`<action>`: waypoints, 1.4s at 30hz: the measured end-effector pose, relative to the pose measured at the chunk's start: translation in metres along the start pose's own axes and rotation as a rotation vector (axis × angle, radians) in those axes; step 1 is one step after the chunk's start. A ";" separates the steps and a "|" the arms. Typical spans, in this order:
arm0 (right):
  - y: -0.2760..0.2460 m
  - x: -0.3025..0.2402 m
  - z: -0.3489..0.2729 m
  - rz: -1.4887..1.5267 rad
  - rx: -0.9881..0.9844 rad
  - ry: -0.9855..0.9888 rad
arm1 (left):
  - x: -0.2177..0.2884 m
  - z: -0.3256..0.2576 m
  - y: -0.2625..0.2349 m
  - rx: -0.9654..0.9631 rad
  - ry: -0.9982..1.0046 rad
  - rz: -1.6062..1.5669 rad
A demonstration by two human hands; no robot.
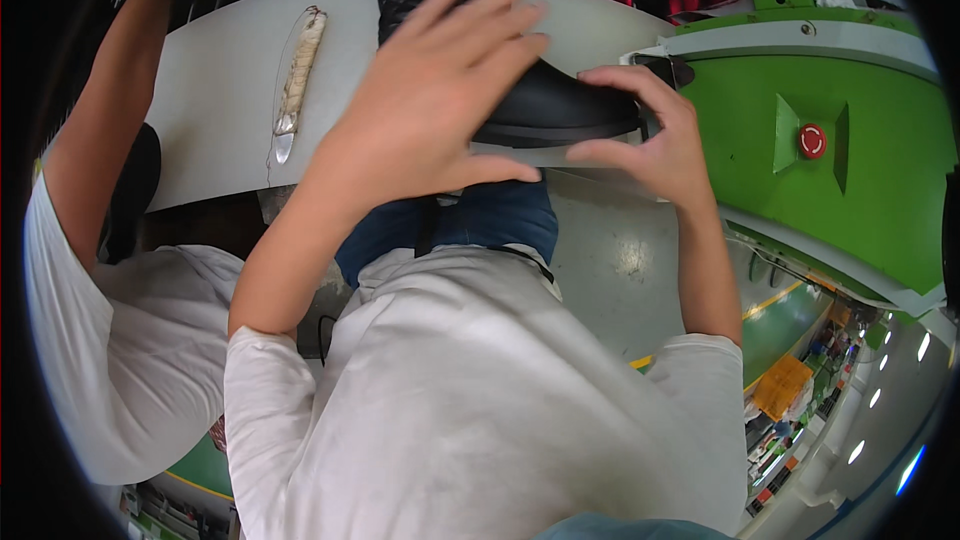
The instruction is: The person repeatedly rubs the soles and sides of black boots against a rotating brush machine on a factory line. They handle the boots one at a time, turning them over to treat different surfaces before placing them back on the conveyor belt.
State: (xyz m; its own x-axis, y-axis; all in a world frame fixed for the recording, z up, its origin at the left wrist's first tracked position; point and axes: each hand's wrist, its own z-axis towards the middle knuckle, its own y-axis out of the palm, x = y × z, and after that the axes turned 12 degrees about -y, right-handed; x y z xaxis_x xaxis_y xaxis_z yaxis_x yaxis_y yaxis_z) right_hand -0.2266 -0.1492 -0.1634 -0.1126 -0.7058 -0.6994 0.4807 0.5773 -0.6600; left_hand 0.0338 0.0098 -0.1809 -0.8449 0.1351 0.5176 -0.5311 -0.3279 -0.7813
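Observation:
A black boot (pixel 570 105) with a quilted shaft is at the white worktable, its toe pointing right. My left hand (pixel 430 100) is spread in front of the ankle part and covers much of it; whether the palm touches the boot cannot be made out. Around the toe curves my right hand (pixel 665 135), open, fingers above and thumb below, with a gap between toe and palm. Left of the boot lies a knife (pixel 292 90) with a short pointed blade and a pale wrapped handle, a thin thread beside it.
The white worktable (pixel 215 70) curves across in front of me. On the right stands a green machine (pixel 740 140) with a red push button (pixel 812 141). A co-worker's bare arm (pixel 115 100) reaches past at the left. Dark rollers or bars run behind the table.

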 end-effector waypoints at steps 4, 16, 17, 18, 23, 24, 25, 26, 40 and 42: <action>0.000 0.015 -0.008 -0.034 -0.041 -0.137 | 0.001 0.026 0.044 -0.114 0.079 0.019; -0.005 -0.026 0.014 -0.068 0.301 -0.390 | 0.008 0.041 0.027 0.035 0.145 -0.244; -0.013 -0.047 0.026 -0.044 0.386 -0.428 | 0.016 0.045 0.018 0.077 0.162 -0.302; -0.021 -0.058 0.032 -0.010 0.402 -0.494 | 0.028 0.044 0.016 0.190 0.115 -0.445; -0.019 -0.056 0.021 -0.098 0.396 -0.515 | 0.057 -0.013 0.012 0.614 -0.279 -1.053; -0.004 -0.046 0.005 -0.110 0.356 -0.378 | 0.035 -0.028 0.009 0.503 -0.261 -0.886; 0.015 -0.031 -0.007 -0.122 0.299 -0.359 | 0.008 -0.053 0.010 0.401 -0.254 -0.711; 0.032 -0.021 -0.017 -0.168 0.204 -0.337 | 0.001 -0.069 0.012 0.444 -0.367 -0.723; 0.095 -0.001 0.004 -0.221 0.178 -0.575 | 0.005 -0.065 -0.001 0.098 -0.298 -0.087; 0.086 -0.004 0.014 -0.159 0.082 -0.504 | 0.001 -0.065 0.001 0.109 -0.287 -0.079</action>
State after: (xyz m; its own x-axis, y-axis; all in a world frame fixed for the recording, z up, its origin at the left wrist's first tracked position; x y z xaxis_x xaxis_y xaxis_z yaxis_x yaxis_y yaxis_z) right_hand -0.1730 -0.1021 -0.2137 0.2327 -0.9033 -0.3605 0.5602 0.4275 -0.7095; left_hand 0.0276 0.0700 -0.2039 -0.7404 -0.1000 0.6647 -0.5713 -0.4273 -0.7007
